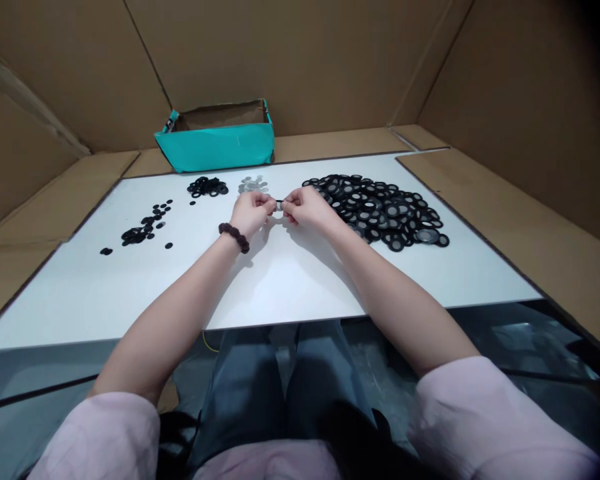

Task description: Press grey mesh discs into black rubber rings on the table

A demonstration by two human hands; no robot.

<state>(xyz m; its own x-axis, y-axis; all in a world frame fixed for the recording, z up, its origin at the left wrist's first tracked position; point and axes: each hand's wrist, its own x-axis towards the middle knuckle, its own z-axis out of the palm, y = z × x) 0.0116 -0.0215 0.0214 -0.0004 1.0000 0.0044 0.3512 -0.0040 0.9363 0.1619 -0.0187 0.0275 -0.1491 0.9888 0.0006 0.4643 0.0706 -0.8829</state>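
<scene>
My left hand point(251, 211) and my right hand point(307, 208) meet above the middle of the white table. Between their fingertips they pinch one small black ring with a pale centre point(279, 205), a hand at each side of it. Right of my right hand spreads a big pile of black rings with grey centres point(380, 210). Just beyond my left hand lies a group of pale translucent discs point(253, 183). A cluster of black rings point(207, 187) sits to the left of those, and small black discs point(137, 235) lie scattered farther left.
A teal open-topped box point(220, 148) stands behind the table's far edge. Cardboard walls point(305, 60) rise at the back and both sides. The white tabletop point(280, 287) ends just in front of my knees.
</scene>
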